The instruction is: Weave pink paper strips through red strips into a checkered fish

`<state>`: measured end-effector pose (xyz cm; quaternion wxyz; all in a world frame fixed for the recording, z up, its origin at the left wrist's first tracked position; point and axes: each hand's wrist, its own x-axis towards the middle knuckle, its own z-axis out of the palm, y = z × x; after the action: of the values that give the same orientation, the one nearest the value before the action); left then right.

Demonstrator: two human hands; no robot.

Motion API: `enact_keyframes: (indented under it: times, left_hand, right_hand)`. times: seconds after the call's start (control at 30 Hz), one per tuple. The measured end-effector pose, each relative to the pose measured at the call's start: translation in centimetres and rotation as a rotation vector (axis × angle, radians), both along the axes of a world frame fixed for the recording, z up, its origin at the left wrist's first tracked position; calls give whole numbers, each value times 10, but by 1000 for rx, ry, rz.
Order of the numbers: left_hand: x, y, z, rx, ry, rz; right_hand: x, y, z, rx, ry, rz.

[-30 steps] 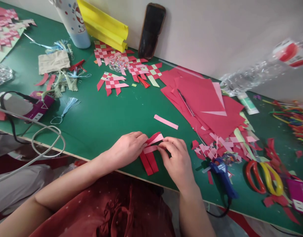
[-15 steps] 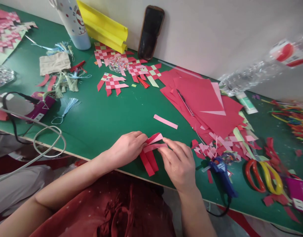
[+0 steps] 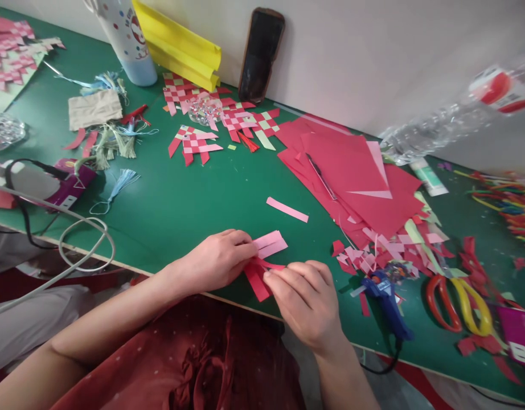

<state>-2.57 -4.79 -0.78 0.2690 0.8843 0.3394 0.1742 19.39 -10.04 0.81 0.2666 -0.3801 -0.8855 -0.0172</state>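
Near the table's front edge my left hand is closed on the left end of a small bundle of paper strips. Pink strips stick out to the right from under its fingers, and red strips hang down toward the edge. My right hand pinches the end of one red strip, which is bent to the right. Part of the bundle is hidden beneath my left fingers. Beyond the hands lies a single loose pink strip.
Red paper sheets with a pen lie at the back right. A blue glue gun and scissors are right of my hands. Woven paper fish, a phone and a tumbler stand or lie toward the wall.
My right hand has let go of the pink strips, which now lie flat side by side. It has moved slightly down and taken hold of a red strip.
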Motion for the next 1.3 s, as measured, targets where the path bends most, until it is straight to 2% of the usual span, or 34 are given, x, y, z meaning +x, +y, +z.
enact_keyframes:
  times: [0.13,0.3,0.47,0.73,0.9,1.1,1.23,1.3]
  left_hand:
    - [-1,-2,-1,-10,31,0]
    - [-1,-3,-6,10,67,-3]
    - [0,-4,-6,24,79,9]
    - [1,-3,-6,33,40,18]
    - [1,-3,-6,41,49,13]
    - [-1,-3,-2,11,79,-20]
    - [-2,-3,-6,14,71,-25]
    - [-2,-3,-9,33,43,-4]
  right_hand:
    - [-2,-1,4,3,-8,22]
    - [-3,-1,4,13,-19,-28]
    - [-3,10,-5,17,79,-143]
    - [-6,13,-11,-37,118,-161]
    - [-7,16,-19,-52,113,-303]
    - [-7,25,-33,-185,82,-369]
    - [2,20,-26,-136,153,-428]
    - [7,14,-18,-86,171,-407]
